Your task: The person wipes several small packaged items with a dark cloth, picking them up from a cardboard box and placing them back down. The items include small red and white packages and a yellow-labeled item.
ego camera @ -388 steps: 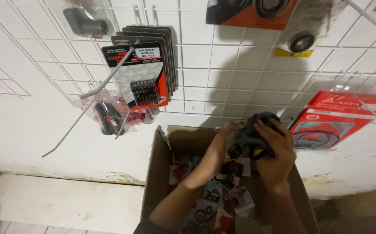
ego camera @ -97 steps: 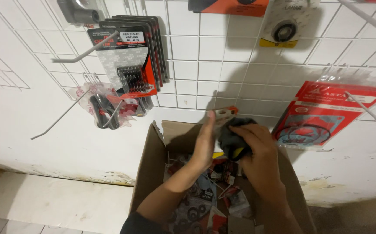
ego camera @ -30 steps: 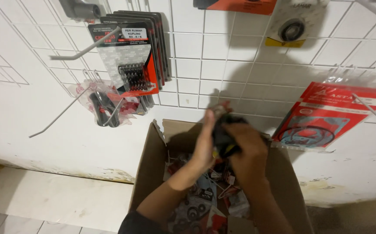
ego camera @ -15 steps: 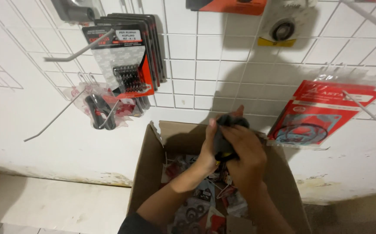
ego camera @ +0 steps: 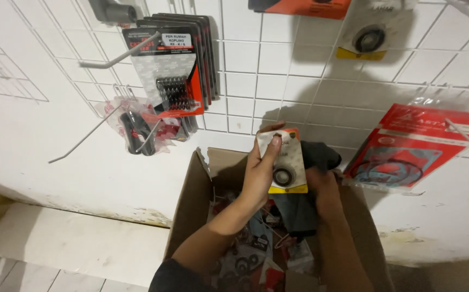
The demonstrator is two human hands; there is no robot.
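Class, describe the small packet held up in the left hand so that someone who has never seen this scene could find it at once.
Start at the open cardboard box below the white wire grid wall. Above its far edge, the left hand holds up a small flat packet. Unlike the red-carded packs hanging nearby, it is white with a yellow strip at the bottom and a black ring showing through.

Bright frontal light; hard shadows on wall; sharp focus.

Bare wire grid (ego camera: 240, 81) lies open just above the raised hands, hemmed by spring packets (ego camera: 177, 75) and jutting hooks (ego camera: 118, 51) leftward, the red gasket pack (ego camera: 413, 148) rightward, the cluttered cardboard box (ego camera: 191, 205) below
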